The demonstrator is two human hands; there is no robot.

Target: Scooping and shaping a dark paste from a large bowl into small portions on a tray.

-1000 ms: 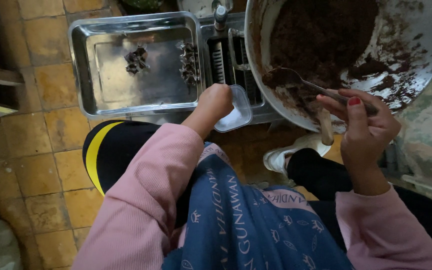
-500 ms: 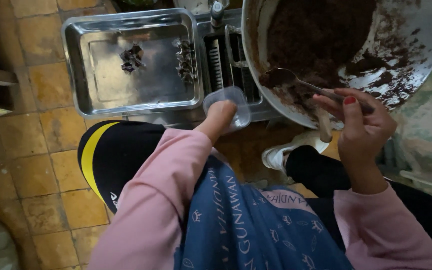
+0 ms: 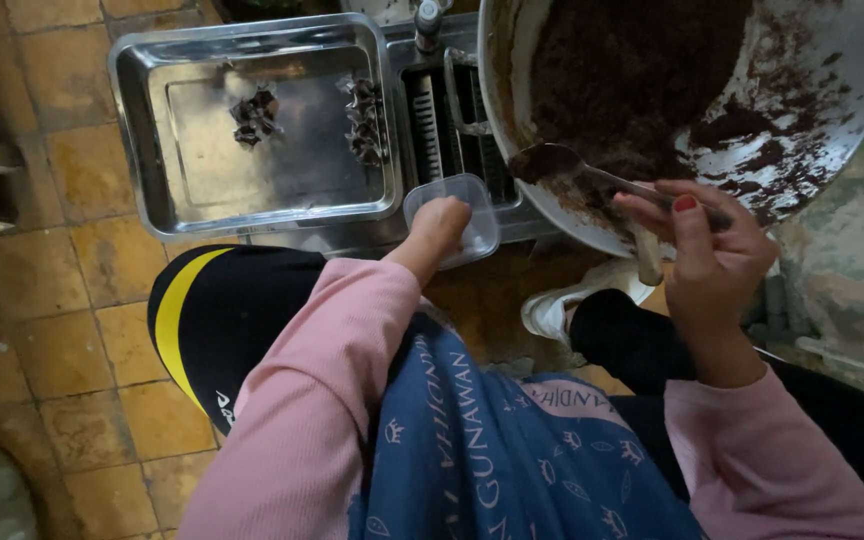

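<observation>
My left hand (image 3: 437,228) grips a small clear plastic container (image 3: 459,203), held next to the rim of a large metal bowl (image 3: 832,90). Inside the bowl lies a dark brown crumbly mixture (image 3: 632,70). My right hand (image 3: 702,245) holds a metal spoon (image 3: 567,165) whose bowl carries a scoop of the brown mixture, just inside the big bowl's near rim. The spoon head is a short way to the right of the container.
A square metal tray (image 3: 142,130) on the tiled floor holds two small clusters of dark pieces (image 3: 252,115). A metal grated device (image 3: 442,110) sits between tray and bowl. My knees in black trousers and a blue apron fill the foreground. A white shoe (image 3: 552,305) lies below.
The spoon has lifted out of the mixture with a scoop on it and come toward the bowl's near rim. My left hand has kept the container raised beside the rim.
</observation>
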